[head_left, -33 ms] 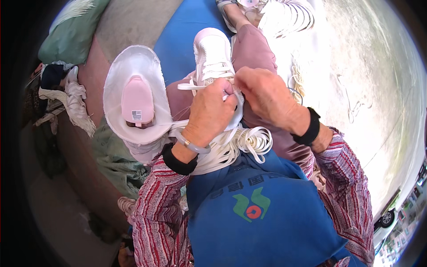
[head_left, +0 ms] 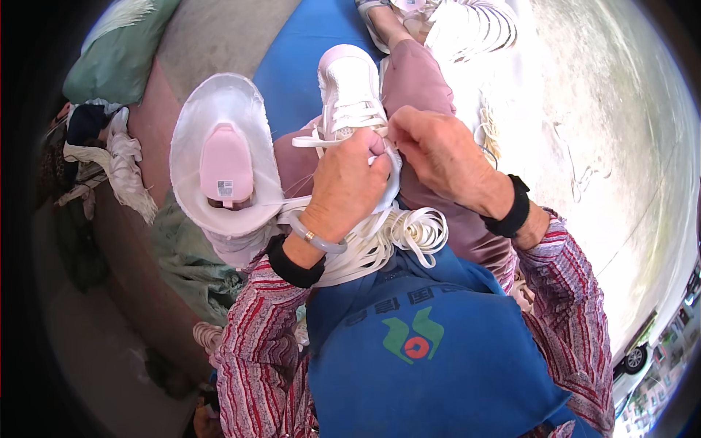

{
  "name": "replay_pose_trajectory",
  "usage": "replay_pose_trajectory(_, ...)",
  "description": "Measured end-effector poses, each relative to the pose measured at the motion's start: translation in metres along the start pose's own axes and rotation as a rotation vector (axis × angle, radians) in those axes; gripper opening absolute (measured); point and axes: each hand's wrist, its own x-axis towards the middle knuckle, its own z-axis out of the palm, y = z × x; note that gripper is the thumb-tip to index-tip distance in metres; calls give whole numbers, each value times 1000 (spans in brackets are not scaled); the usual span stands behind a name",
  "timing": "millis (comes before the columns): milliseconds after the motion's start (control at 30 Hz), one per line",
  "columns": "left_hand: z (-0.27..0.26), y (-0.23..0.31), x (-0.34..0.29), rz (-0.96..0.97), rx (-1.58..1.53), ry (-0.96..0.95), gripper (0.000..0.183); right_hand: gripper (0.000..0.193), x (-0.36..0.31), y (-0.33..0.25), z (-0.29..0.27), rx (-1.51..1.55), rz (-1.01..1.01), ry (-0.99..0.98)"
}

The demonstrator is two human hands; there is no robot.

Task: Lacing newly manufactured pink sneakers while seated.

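Note:
A white and pink shoe upper [head_left: 352,82] lies toe away from me across my lap, with flat white shoelace [head_left: 354,113] crossing its front. My left hand [head_left: 347,179] is closed over its near left side, thumb and forefinger pinched on the lace; a strand trails left from under that hand. At the upper's right edge, my right hand [head_left: 442,153] has its fingers closed at the lacing, apparently pinching the lace; its fingertips are partly hidden. Below my hands, a looped bundle of white laces [head_left: 420,230] rests on my blue apron [head_left: 438,350].
To the left stands another white upper [head_left: 186,175] with a pink labelled piece [head_left: 225,164] inside. A green sack [head_left: 120,62] lies at far left. Beyond my lap, another person's forearm [head_left: 387,25] reaches beside more white laces [head_left: 475,33]. Loose cords [head_left: 488,128] lie to the right.
My right hand has shifted slightly to the right. The left hand and the upper have barely moved.

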Motion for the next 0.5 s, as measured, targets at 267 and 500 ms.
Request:
replay_pose_trajectory(267,4,-3,0,144,14,67,17,13,-3,-6,10,-294,-246,77)
replay_pose_trajectory(500,3,-6,0,-35,-176,4,19,18,-12,-18,3,-266,-179,-11)
